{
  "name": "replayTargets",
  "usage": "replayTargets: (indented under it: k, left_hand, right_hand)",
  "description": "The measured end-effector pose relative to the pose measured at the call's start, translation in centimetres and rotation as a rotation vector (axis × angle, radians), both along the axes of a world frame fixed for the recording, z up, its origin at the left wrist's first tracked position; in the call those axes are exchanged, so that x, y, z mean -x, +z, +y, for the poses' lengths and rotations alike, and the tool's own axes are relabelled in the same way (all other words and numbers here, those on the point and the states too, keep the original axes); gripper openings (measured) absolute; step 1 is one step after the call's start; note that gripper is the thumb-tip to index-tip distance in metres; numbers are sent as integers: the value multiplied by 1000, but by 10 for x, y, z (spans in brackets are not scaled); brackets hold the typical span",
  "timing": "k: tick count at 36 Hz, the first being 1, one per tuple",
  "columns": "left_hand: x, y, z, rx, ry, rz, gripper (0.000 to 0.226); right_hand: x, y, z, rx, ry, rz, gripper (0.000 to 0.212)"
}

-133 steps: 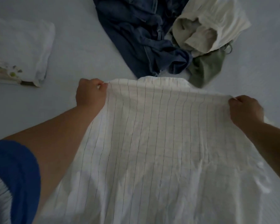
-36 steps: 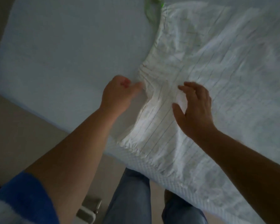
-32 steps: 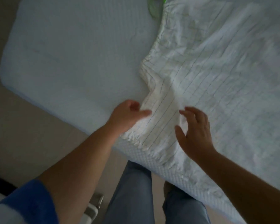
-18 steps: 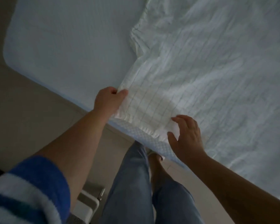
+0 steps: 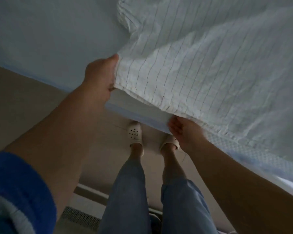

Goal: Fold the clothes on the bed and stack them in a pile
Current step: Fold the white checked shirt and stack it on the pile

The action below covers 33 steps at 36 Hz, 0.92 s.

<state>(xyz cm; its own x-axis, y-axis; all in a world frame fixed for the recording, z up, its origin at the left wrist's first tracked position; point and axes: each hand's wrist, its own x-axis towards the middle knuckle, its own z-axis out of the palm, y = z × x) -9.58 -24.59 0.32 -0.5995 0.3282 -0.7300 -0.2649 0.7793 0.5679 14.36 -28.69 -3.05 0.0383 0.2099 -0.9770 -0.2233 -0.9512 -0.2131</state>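
Observation:
A white shirt with thin dark stripes (image 5: 210, 65) lies spread over the bed (image 5: 49, 34), and its sleeve reaches the near edge. My left hand (image 5: 100, 78) pinches the left corner of the sleeve's cuff. My right hand (image 5: 183, 130) grips the cuff's hem from underneath at the mattress edge, palm up. The cuff end is lifted a little off the bed between my two hands. The rest of the clothes are out of view.
The bed's near edge (image 5: 139, 115) runs diagonally from upper left to lower right. Beige floor (image 5: 24, 98) lies below it. My legs in blue jeans (image 5: 130, 191) and white clogs (image 5: 134, 132) stand close to the mattress.
Both hands moved from the sleeve's upper part down to its cuff and took hold of it. The cuff has lifted off the bed. My view has tilted down to my feet.

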Motion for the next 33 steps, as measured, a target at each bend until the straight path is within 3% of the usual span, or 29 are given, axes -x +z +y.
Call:
replayTargets:
  k: [3, 5, 7, 13, 15, 18, 21, 25, 27, 30, 33]
  left_hand:
    - [5, 10, 12, -54, 86, -119, 14]
    - [5, 12, 15, -49, 88, -162, 12]
    - [6, 11, 17, -36, 94, -191, 9]
    - [14, 8, 17, 3, 77, -177, 17]
    - [16, 5, 13, 15, 48, -154, 14]
    - [19, -1, 6, 29, -17, -87, 13]
    - [24, -8, -1, 39, -128, -98, 12]
    - [31, -19, -13, 48, -249, -150, 6]
    - [34, -26, -20, 59, -328, -82, 9]
    - [34, -34, -34, 103, -442, 26, 12]
    - [27, -43, -50, 149, -513, 32, 13]
  right_hand:
    - [11, 3, 5, -32, -410, 119, 18]
    - [13, 6, 13, -67, -512, 187, 22]
    - [13, 8, 19, -66, -505, 185, 25]
    - [10, -1, 18, 189, -249, -99, 39]
    - [10, -2, 20, 243, -281, -143, 30]
    - [13, -2, 24, 293, -520, -199, 20]
    - [14, -3, 22, 231, -652, -253, 20]
    - [2, -2, 0, 31, -542, -202, 11]
    - [-8, 0, -14, -46, -511, -194, 12]
    - [-26, -1, -32, -30, -645, -220, 9]
    - [-34, -2, -38, -10, -516, -217, 10]
